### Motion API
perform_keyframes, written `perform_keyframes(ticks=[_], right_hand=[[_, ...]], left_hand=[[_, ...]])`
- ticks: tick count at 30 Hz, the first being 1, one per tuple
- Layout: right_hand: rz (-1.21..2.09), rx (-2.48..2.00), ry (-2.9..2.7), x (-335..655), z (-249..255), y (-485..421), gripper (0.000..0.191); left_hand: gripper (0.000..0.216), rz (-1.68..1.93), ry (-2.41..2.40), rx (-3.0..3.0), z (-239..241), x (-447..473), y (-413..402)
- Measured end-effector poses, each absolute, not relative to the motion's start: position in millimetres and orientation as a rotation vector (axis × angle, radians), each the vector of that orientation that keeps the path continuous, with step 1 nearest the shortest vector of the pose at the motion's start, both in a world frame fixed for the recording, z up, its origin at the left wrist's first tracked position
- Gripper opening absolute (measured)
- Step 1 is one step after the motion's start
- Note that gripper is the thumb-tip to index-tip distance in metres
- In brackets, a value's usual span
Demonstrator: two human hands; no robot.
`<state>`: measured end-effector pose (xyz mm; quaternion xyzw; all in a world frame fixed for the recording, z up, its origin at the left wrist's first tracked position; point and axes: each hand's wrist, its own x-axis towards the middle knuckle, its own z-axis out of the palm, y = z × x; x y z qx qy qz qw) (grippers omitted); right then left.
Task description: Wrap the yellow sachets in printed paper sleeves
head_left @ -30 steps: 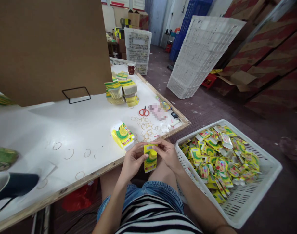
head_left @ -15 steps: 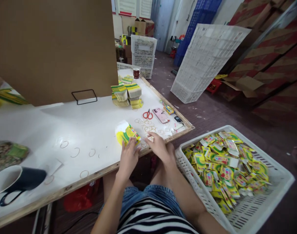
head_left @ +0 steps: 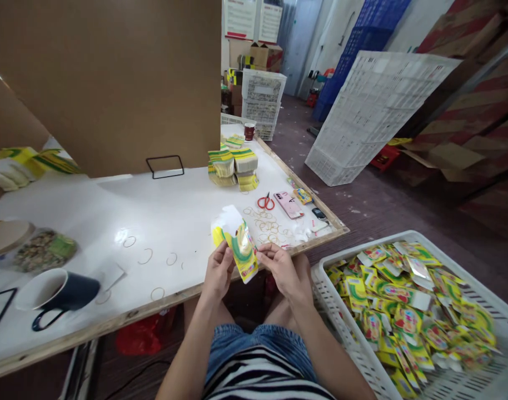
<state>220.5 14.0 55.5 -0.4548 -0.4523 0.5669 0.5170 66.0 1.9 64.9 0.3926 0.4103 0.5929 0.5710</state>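
Over the table's front edge, my left hand (head_left: pixel 219 271) pinches the left side of a small yellow-and-green printed carton (head_left: pixel 244 251) between thumb and fingers. The fingertips of my right hand (head_left: pixel 282 273) are closed on the carton's right edge. It tilts toward me, its lower end past the table edge. Behind it, more yellow card with a white flap (head_left: pixel 231 218) shows on the table; whether this is a separate carton I cannot tell. Loose rubber bands (head_left: pixel 267 225) lie just beyond my right hand.
Banded stacks of flat cartons (head_left: pixel 233 164) stand farther back. Red-handled scissors (head_left: pixel 266 202) and a pink phone (head_left: pixel 289 205) lie at the right. A dark mug (head_left: pixel 76 289) rests on its side at left. A white crate (head_left: pixel 398 238) of folded cartons is at my right.
My left hand has lifted the carton from the table and drawn it toward me. My right hand has come in to its right edge. The view has shifted left.
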Motion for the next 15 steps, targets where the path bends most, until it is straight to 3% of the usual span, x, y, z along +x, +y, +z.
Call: perform_keyframes(ticks=[5,10,15], right_hand=[[1.464,-1.007,-1.053,222,61,-7,0.033],[1.407,-1.054,-1.109,224,69,-16,0.037],[1.174,-1.215,-1.2,223,60,-21,0.031]], left_hand=[[0.062,1.245,0.718,0.915,70,76,-5],[0.048,1.326,0.8,0.862,66,87,-8],[0.042,1.368,0.955,0.886,63,91,-9]])
